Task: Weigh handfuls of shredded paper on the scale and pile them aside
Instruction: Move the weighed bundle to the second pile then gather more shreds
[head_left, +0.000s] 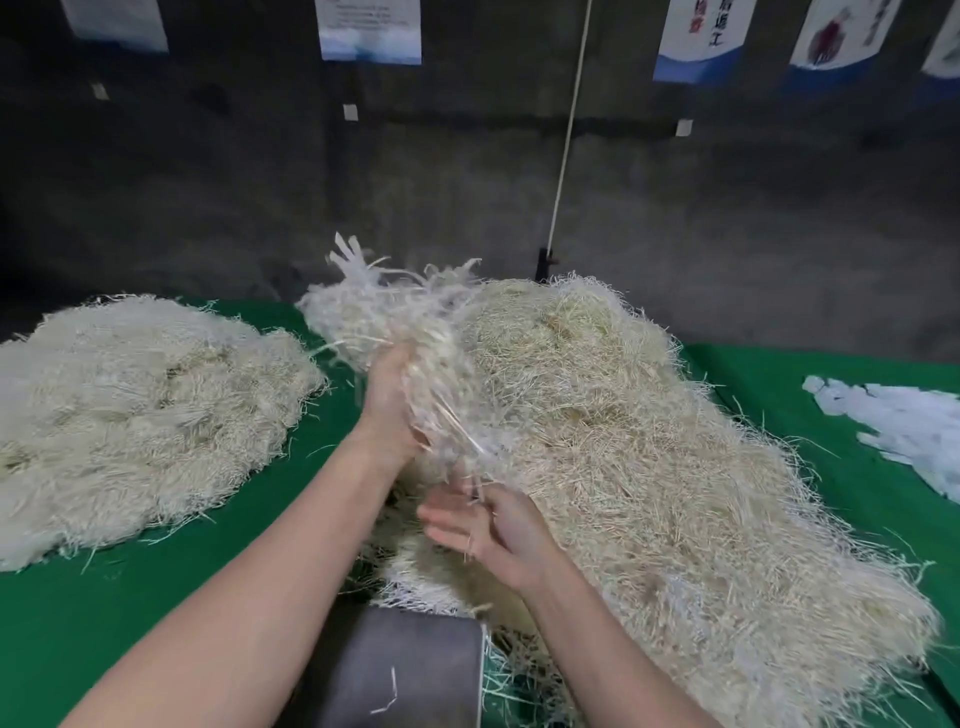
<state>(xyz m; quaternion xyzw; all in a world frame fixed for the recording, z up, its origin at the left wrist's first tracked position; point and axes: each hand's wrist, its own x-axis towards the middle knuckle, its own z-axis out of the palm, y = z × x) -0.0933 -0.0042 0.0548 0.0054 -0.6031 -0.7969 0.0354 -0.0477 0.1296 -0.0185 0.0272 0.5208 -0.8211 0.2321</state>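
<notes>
A person stands at a table covered in green cloth, both bare forearms reaching forward. The left hand is raised above the middle of the table, its fingers curled shut around a handful of shredded paper; pale strands fan up and back from the fist and hang loose below it. The right hand sits just beneath and nearer the person, palm up and fingers spread, holding nothing firmly, with a few stray strands brushing it. A large heap of shredded paper runs from the table's middle toward the right near edge, and the lifted handful is touching or just leaving its left flank. A second, flatter pile lies along the left edge, well apart from the hands. At the near edge, between the forearms, a grey flat scale platform shows, bare except for one strand. A small scatter of white paper pieces lies at the right edge. The shreds look very light, soft and springy, tangling together and shedding easily, so a loose full-handed scoop from underneath, steadied by the other palm, seems the safest hold.
</notes>
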